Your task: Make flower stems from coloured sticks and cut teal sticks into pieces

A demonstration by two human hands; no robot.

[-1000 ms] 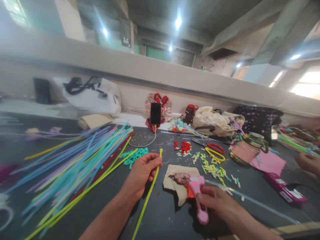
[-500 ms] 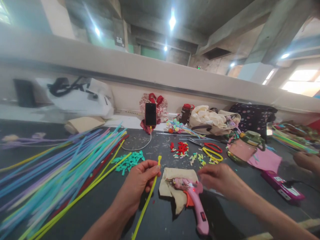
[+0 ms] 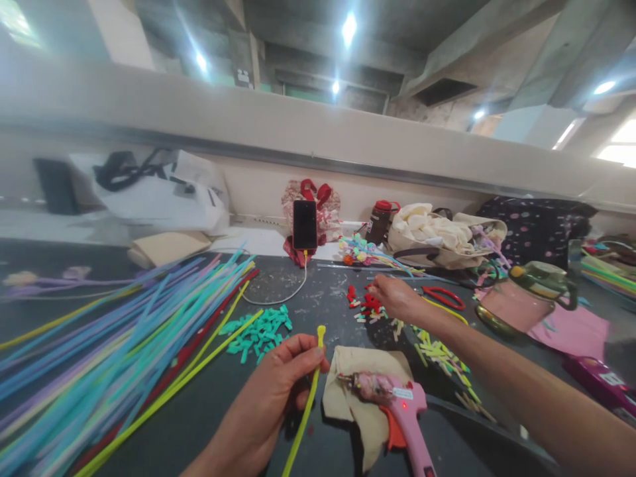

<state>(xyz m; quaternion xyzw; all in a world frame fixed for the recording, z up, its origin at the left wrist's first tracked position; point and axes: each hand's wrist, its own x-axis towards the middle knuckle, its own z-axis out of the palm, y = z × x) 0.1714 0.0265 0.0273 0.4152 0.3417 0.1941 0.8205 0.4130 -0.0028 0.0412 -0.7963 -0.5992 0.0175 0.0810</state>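
My left hand (image 3: 283, 387) pinches a yellow pipe cleaner (image 3: 307, 414) just below its thicker top end. My right hand (image 3: 397, 297) reaches over a small pile of red pieces (image 3: 370, 302), fingers drawn together at its edge; whether it grips a piece is hidden. Between my arms, a pink glue gun (image 3: 392, 391) with a lit red light lies on a folded beige cloth (image 3: 368, 361). Turquoise pieces (image 3: 263, 331) are heaped beyond my left hand. Yellow-green pieces (image 3: 442, 354) lie below my right forearm.
Long coloured pipe cleaners (image 3: 114, 358) cover the left side. A phone (image 3: 305, 225) stands at the back on a cable. Red-handled scissors (image 3: 444, 298), a green-lidded jug (image 3: 527, 298), a dark bottle (image 3: 380, 222) and a cloth bag (image 3: 432, 238) are to the right.
My right hand has moved forward and left, from beside the glue gun to the red pieces. My left hand still holds the yellow pipe cleaner. The view has shifted slightly.
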